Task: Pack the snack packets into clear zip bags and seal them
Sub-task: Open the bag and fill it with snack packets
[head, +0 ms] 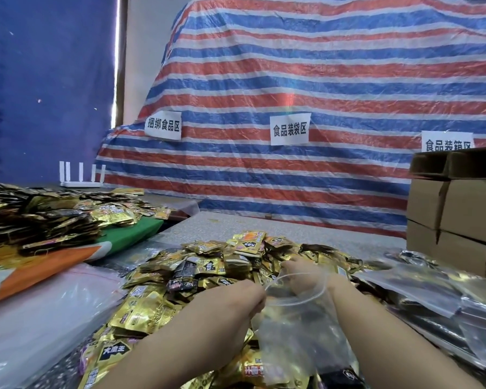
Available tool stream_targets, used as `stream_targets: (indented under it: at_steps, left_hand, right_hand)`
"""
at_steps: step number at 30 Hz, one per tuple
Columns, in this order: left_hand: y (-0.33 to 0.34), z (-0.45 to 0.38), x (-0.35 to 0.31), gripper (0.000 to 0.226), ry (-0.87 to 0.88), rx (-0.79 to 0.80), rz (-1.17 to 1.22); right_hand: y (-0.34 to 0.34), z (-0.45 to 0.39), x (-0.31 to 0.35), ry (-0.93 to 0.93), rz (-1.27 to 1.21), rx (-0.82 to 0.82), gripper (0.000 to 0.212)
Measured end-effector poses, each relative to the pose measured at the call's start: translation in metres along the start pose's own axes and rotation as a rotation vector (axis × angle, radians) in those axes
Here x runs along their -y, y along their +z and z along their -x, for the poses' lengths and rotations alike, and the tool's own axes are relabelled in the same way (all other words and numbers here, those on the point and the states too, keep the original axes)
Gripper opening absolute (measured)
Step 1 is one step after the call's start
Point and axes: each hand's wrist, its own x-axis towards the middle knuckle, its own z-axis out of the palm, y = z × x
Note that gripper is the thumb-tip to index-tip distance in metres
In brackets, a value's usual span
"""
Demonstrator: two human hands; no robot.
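Pinching the near rim of a clear zip bag [295, 313], the left hand [242, 300] keeps the thin, crinkled plastic open over a heap of snack packets [208, 265]. The right hand [299, 272] reaches through the bag's mouth into the heap; its fingers are buried among the packets, so I cannot tell whether that grip holds anything. Small, flat and shiny, the packets are gold and black foil, and their print is too blurred to read. They cover the speckled table [264, 223]. Filled zip bags [432, 301] lie glossy at the right, cut off by the frame edge. Beyond them stand plain cardboard boxes [458, 209], and a striped woven tarp [306, 80] hangs behind.
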Motion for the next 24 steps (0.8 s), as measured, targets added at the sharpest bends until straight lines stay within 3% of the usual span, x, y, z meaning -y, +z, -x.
stream_targets:
  at_steps: [6,12,18,24]
  left_hand:
    - [0.003,-0.001,0.004,0.016,-0.006,0.007,-0.013]
    - [0.005,-0.003,0.008,0.016,0.001,-0.001,-0.017]
    - [0.004,-0.003,0.007,0.015,0.001,0.002,-0.005]
    - [0.003,-0.002,0.005,0.013,0.001,0.012,-0.020]
  right_hand:
    - [-0.002,0.000,0.006,-0.035,0.013,-0.014,0.058]
    - [-0.006,0.005,0.008,-0.051,0.052,-0.079,0.038]
    - [-0.009,0.016,0.009,-0.142,0.041,-0.037,0.032]
    - [-0.011,0.036,0.004,-0.100,-0.160,-0.102,0.028]
